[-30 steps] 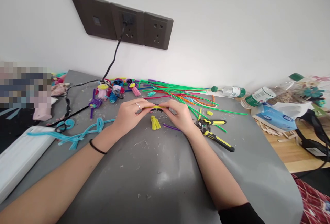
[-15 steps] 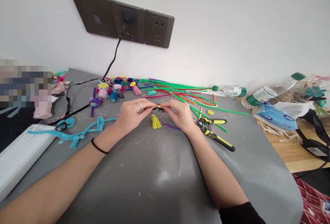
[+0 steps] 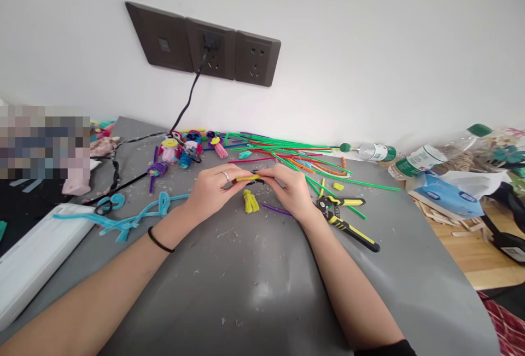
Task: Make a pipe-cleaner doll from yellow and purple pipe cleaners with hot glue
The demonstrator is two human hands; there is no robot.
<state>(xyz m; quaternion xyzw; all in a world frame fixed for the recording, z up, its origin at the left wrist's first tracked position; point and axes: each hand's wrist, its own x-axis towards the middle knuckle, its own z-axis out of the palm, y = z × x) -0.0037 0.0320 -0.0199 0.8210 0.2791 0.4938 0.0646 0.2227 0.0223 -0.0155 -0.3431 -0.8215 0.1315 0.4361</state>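
My left hand and my right hand meet over the middle of the grey mat. Both pinch the same short yellow pipe cleaner piece, which has a bit of black wound on it, one hand at each end. A ring shows on my left hand and a black band on that wrist. Just below the hands a small yellow tassel of folded pipe cleaner lies on the mat. A short purple piece lies beside my right hand.
Yellow-handled pliers lie right of my right hand. Long green and mixed pipe cleaners spread behind. Small finished figures sit by a black cable. Blue pipe cleaners lie left, beside a white box. Bottles and a tissue pack stand right.
The view has shifted down and a little right, so everything sits lower in frame. The hands stay together on the yellow piece, their fingers working it slightly.
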